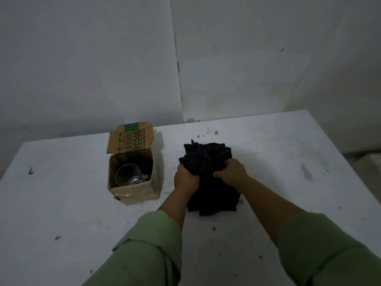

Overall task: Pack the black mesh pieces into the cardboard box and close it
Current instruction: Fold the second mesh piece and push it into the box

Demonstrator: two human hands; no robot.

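Both hands (208, 175) gripping black mesh pile (208, 155), open cardboard box (133, 176) left

I see two arms reaching in from the bottom edge. Each wears a loose, light green sleeve (148, 248), pushed up so the forearm is bare from about the elbow down. The cloth is plain, with soft folds and a stitched cuff edge. The left hand (185, 178) and right hand (232, 171) are bare.

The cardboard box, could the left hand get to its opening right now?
Probably yes, once it lets go. The left hand is clenched on the black mesh pile with the right hand. The box stands just to its left, flap up, top open, bare table between.
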